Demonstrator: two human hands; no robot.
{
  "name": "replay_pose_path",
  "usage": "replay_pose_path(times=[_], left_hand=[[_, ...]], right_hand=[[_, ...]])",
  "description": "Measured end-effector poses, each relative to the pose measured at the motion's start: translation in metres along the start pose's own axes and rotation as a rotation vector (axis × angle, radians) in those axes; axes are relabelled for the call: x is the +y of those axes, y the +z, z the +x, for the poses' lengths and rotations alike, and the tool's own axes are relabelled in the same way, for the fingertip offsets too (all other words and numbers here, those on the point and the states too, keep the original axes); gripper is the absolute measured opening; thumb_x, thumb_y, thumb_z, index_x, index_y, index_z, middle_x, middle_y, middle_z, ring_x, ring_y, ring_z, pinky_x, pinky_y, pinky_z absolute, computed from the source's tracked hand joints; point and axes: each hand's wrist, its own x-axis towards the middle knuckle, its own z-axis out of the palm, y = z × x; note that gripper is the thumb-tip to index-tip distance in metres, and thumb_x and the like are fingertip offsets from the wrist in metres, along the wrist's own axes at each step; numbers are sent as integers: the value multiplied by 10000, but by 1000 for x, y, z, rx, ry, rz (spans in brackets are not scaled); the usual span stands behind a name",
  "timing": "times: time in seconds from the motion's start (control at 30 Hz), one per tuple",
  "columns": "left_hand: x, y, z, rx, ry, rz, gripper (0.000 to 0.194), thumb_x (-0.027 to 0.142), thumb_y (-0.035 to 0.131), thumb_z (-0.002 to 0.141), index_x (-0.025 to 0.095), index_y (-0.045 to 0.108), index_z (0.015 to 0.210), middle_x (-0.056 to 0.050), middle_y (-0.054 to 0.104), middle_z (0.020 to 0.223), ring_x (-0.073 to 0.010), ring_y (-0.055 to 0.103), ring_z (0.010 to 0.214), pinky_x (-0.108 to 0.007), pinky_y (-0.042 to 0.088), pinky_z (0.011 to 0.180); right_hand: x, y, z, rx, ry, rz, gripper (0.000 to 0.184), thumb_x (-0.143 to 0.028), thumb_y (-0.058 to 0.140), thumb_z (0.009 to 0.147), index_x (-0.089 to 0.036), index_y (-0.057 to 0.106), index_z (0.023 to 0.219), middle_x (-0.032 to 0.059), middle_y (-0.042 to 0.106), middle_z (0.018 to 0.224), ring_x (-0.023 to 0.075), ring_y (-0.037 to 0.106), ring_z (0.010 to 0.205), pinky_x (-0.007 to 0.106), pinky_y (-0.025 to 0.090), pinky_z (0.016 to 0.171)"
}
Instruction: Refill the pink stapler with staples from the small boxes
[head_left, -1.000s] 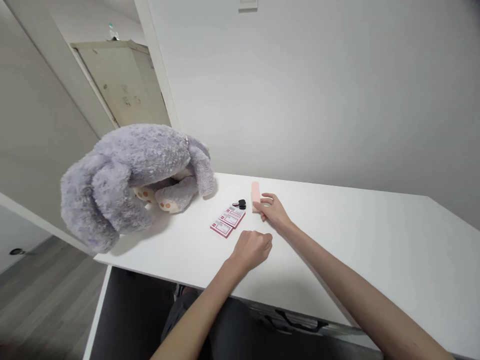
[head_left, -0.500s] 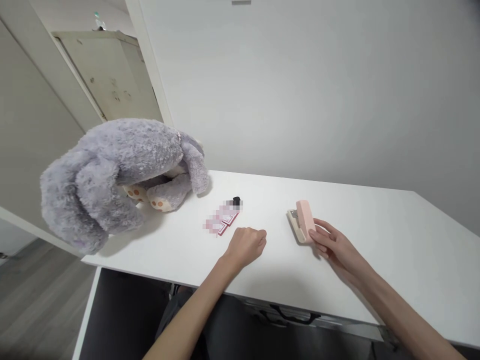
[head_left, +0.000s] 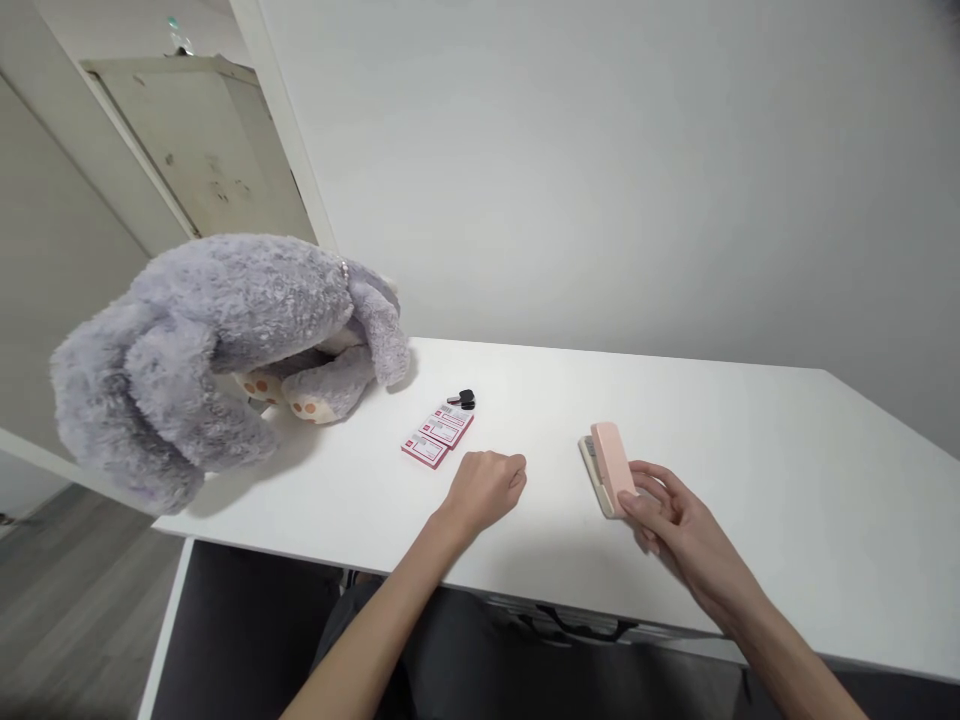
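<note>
A pink stapler [head_left: 607,467] lies on its side on the white table [head_left: 750,450], right of centre. My right hand [head_left: 671,518] pinches the stapler's near end with thumb and fingertips. My left hand [head_left: 486,482] rests on the table as a loose fist with nothing seen in it, a little left of the stapler. Just beyond my left hand lie three small red-and-white boxes [head_left: 437,435] in a row, with a small black object [head_left: 465,399] at their far end.
A big grey plush toy [head_left: 217,345] lies on the table's left end and hangs over the edge. A white wall runs along the back of the table. The floor shows at the lower left, and a door stands behind the toy.
My right hand has carried the pink stapler from beside the black object to the right and nearer to me, and laid it on its side. My left fist has stayed put.
</note>
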Motion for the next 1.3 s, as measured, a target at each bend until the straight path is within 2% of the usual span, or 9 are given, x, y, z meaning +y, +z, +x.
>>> replay_pose_path(times=[0.2, 0.4, 0.53, 0.63, 0.7, 0.8, 1.0, 1.2, 1.3], left_hand=[[1, -1, 1, -14, 1, 11, 298, 94, 481, 891, 212, 410, 627, -3, 535, 570, -162, 417, 523, -344, 163, 604], [1, 0, 2, -20, 1, 10, 298, 110, 491, 906, 213, 446, 630, -6, 546, 579, -166, 435, 531, -342, 173, 606], [1, 0, 1, 2, 9, -20, 327, 101, 495, 899, 213, 368, 619, 7, 479, 549, -152, 375, 502, -347, 158, 592], [1, 0, 1, 15, 18, -42, 335, 85, 497, 884, 211, 325, 625, 17, 429, 536, -145, 333, 490, -350, 152, 587], [1, 0, 1, 20, 21, -49, 336, 79, 496, 877, 211, 314, 628, 20, 412, 531, -143, 327, 488, -352, 152, 587], [0, 1, 1, 20, 23, -55, 329, 75, 503, 872, 212, 338, 622, 17, 432, 533, -147, 368, 495, -348, 159, 589], [-1, 3, 1, -1, 9, 0, 292, 101, 504, 904, 213, 462, 637, -11, 572, 591, -174, 484, 547, -340, 183, 610], [4, 0, -4, 8, -5, 3, 279, 119, 495, 928, 213, 519, 666, -16, 605, 612, -177, 513, 559, -332, 212, 617], [10, -4, -9, 43, -35, -70, 240, 211, 526, 963, 215, 564, 726, 0, 617, 639, -166, 530, 565, -314, 250, 610]], right_hand=[[3, 3, -4, -7, -22, -71, 621, -629, 831, 808, -273, 618, 1270, 78, 731, 1134, 103, 466, 512, 302, 428, 504], [1, 4, -3, -29, -28, -118, 626, -652, 803, 814, -257, 645, 1273, 106, 734, 1177, 104, 489, 509, 320, 460, 507], [2, 5, -3, -31, -46, -191, 656, -680, 758, 841, -238, 667, 1317, 64, 733, 890, 152, 515, 531, 338, 478, 544], [5, 5, -5, -31, -72, -263, 663, -675, 710, 883, -228, 662, 1370, -11, 595, 637, 197, 537, 565, 346, 481, 579], [7, 5, -6, -22, -84, -306, 654, -668, 677, 910, -229, 658, 1394, -32, 528, 596, 205, 536, 569, 342, 472, 577], [7, 8, -9, 13, -105, -349, 614, -654, 650, 928, -236, 673, 1377, -21, 535, 624, 208, 549, 579, 335, 471, 564], [4, 18, -11, 110, -213, -515, 532, -583, 752, 853, -275, 685, 1280, 18, 652, 786, 192, 528, 586, 335, 488, 550], [9, 19, -10, 129, -268, -536, 400, -521, 629, 947, -256, 676, 1243, 61, 694, 912, 213, 601, 675, 336, 498, 583], [11, 18, -8, 99, -337, -553, 358, -462, 572, 972, -256, 687, 1241, 72, 695, 992, 214, 607, 718, 336, 501, 608]])
